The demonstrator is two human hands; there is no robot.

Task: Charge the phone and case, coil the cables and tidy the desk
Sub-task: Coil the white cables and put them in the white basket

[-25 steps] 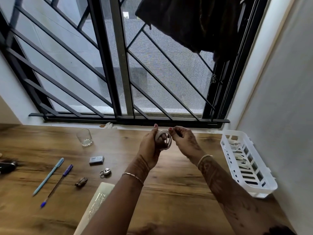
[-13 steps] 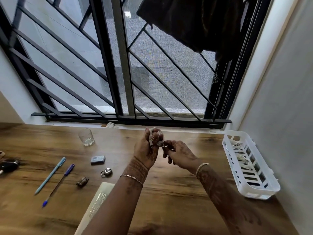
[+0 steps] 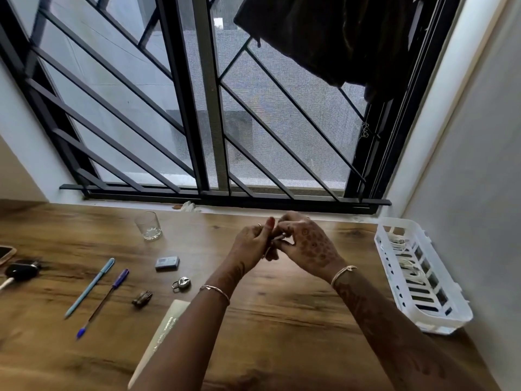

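Observation:
Above the middle of the wooden desk (image 3: 282, 320), my left hand (image 3: 251, 244) and my right hand (image 3: 310, 246) meet around a small coil of white cable (image 3: 277, 237). Only a sliver of the cable shows between the fingers; the hands hide most of it. Both hands have their fingers curled on it. A white slotted basket (image 3: 439, 320) stands at the desk's right edge by the wall, with coiled white cables (image 3: 406, 263) inside. The corner of a phone (image 3: 5, 253) shows at the far left edge.
On the left half of the desk lie a glass (image 3: 148, 225), a light blue pen (image 3: 90, 286), a dark blue pen (image 3: 103, 301), a small grey box (image 3: 167, 263), a padlock (image 3: 181, 284), a brown clip (image 3: 142, 298), a black plug (image 3: 21, 270) and a pale flat box (image 3: 163, 331). The barred window rises behind.
The visible cable loop held up in my left hand has been drawn down and closed between both hands. My right hand moved up over it. The hands sit slightly lower and nearer.

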